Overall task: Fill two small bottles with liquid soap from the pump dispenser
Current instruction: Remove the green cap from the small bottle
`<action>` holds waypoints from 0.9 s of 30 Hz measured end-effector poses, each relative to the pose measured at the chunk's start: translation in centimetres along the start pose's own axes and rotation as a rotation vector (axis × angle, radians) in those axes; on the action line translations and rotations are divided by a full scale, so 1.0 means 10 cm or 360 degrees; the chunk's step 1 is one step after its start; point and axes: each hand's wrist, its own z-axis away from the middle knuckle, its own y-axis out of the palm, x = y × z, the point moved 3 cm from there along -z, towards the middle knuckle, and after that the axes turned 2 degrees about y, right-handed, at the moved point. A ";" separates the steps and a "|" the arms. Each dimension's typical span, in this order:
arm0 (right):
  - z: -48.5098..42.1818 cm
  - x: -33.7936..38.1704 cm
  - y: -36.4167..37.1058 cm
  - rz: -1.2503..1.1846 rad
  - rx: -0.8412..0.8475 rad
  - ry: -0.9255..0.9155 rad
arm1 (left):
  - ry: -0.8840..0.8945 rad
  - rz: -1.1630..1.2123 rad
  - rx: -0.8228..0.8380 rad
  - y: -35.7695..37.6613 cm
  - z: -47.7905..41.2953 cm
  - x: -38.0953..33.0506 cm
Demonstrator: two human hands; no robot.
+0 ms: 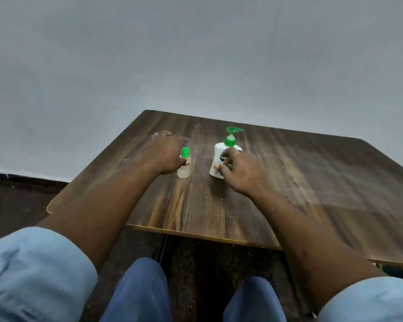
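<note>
As pump dispenser (218, 150) stands upright in right grip (240, 173), spout (236, 130) rightward, left grip (163, 154) at small bottle (183, 171), hold unclear.

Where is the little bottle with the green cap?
In the head view the little bottle stands on the table, left of the pump dispenser, held by the left hand.
</note>
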 end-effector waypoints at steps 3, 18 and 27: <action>-0.01 0.06 0.13 -0.0003 0.0008 -0.0027 | 0.0046 -0.0058 -0.0005 0.11 -0.05 0.03; 0.13 0.03 0.64 -0.0513 0.0112 0.0173 | 0.0214 0.0216 -0.0281 0.17 0.12 -0.38; 0.17 0.04 0.83 -0.0573 0.0058 0.0214 | 0.0334 0.0662 -0.0240 0.38 0.12 -0.41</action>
